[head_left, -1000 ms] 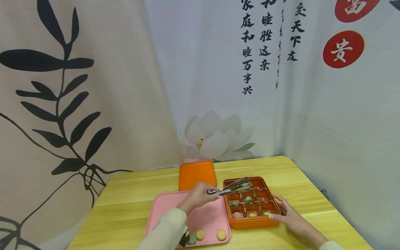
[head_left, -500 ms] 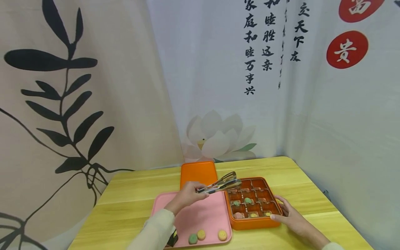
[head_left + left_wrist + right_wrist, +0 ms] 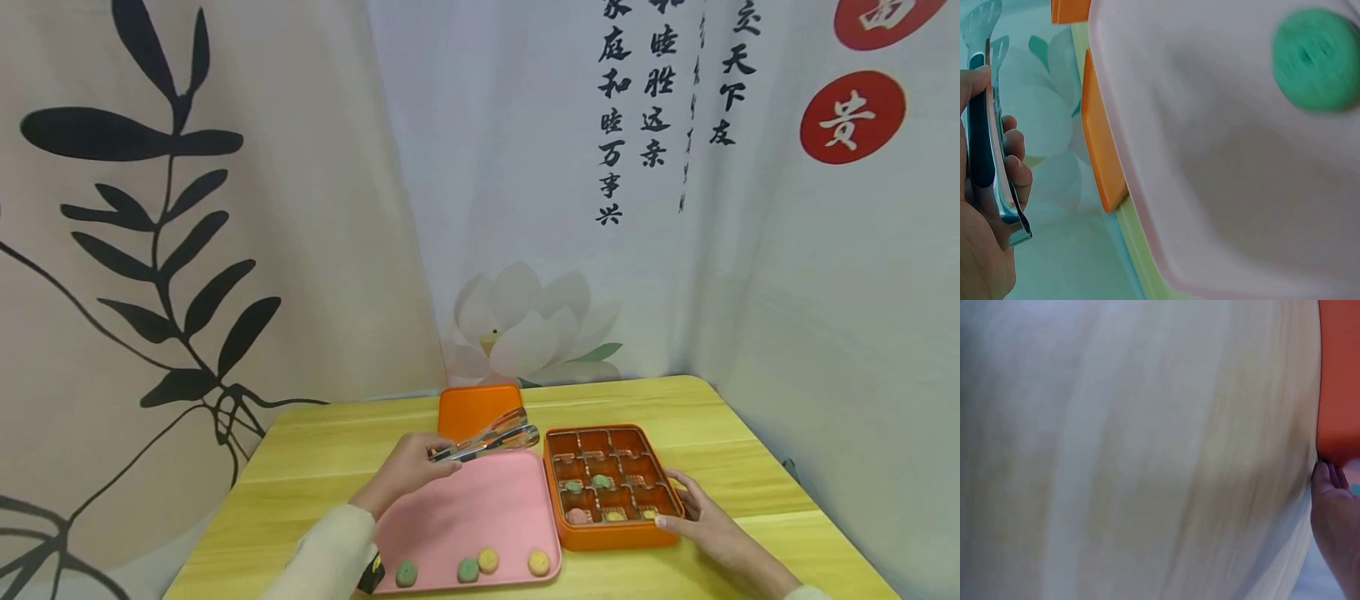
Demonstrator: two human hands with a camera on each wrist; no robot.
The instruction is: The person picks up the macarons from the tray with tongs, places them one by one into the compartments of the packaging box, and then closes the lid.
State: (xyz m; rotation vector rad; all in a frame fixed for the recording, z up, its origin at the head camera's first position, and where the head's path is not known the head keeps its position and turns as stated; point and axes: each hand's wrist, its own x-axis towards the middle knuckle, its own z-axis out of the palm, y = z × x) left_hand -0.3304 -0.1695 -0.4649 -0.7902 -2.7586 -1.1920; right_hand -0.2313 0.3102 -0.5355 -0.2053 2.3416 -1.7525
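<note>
My left hand (image 3: 408,468) grips metal tongs (image 3: 501,435) over the back of the pink tray (image 3: 472,517). The tips of the tongs are spread with nothing between them and point toward the box. At the tray's front edge lie a green cookie (image 3: 407,573), another green one (image 3: 467,570) and two yellow cookies (image 3: 488,560). In the left wrist view, the near green cookie (image 3: 1316,59) has a pattern pressed into its top. My right hand (image 3: 701,517) holds the front right corner of the orange box (image 3: 615,537), its thumb at the front rim.
A clear divided insert fills the box; green cookies (image 3: 602,481) sit in its middle row, with a pink cookie (image 3: 578,516) and yellow cookies (image 3: 615,516) in front. An orange lid (image 3: 472,408) lies behind the tray. The wooden table (image 3: 285,492) meets a printed curtain (image 3: 337,250).
My left hand has carried the tongs leftward from above the box to above the tray. A green cookie that the arm hid now shows. The right hand stays at the box corner.
</note>
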